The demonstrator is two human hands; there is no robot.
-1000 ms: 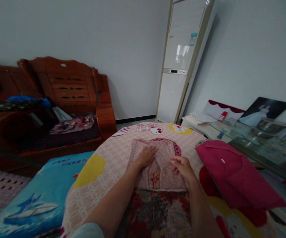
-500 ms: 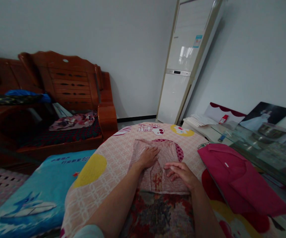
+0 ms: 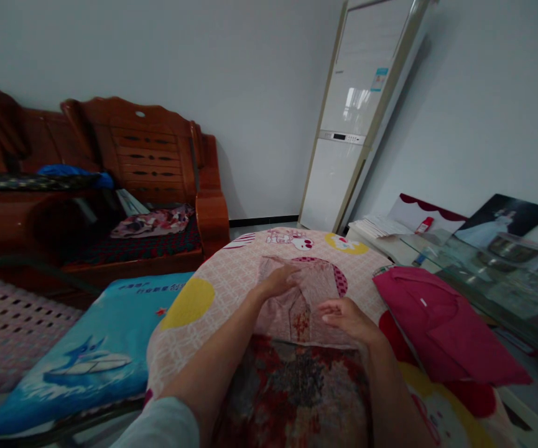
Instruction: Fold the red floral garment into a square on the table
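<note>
Pink cloth (image 3: 318, 274) is laid flat on the covered surface (image 3: 236, 267); it is judged light, soft and easily creased, best pinched at a side edge. It is partly covered by the left hand (image 3: 278, 280), fingers extended, nothing gripped. The right hand (image 3: 349, 318) is held half open, empty; contact cannot be told. To the right, a magenta garment (image 3: 441, 317) is seen.

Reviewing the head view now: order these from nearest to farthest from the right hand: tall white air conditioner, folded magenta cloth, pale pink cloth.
From the right hand:
1. Pale pink cloth: directly at the hand, spread in front of the person.
2. Folded magenta cloth: to the hand's right.
3. Tall white air conditioner: beyond the table, by the back wall.
</note>
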